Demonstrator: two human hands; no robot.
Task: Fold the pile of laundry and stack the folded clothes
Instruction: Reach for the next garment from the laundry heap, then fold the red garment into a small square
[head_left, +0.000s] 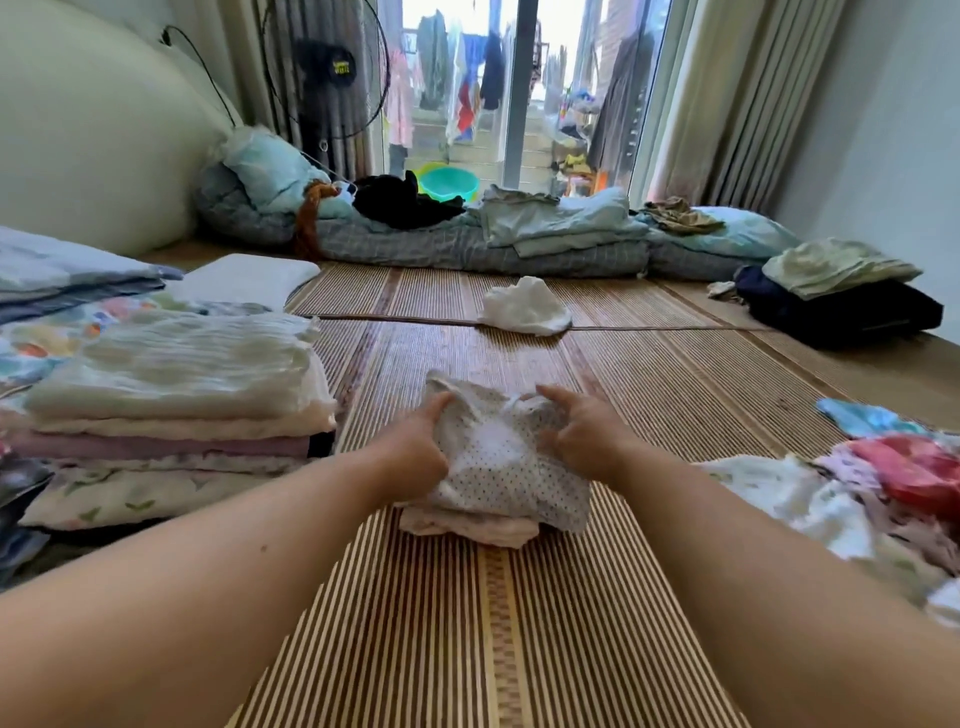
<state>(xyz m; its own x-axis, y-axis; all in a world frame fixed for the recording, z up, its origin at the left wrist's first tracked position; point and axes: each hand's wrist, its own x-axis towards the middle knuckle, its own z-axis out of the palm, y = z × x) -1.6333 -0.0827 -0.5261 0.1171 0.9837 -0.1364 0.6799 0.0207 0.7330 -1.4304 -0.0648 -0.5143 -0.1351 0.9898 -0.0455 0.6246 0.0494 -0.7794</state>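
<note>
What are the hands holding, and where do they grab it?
The dotted white garment. The left hand grips its left side and the right hand grips its right side.

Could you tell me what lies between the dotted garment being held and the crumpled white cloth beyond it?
In the head view, only bare striped mat lies between the dotted garment and the white cloth.

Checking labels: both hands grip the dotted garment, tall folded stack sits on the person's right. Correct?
No. The head view shows the tall folded stack on the person's left. The left hand and right hand do grip the dotted garment.
</note>
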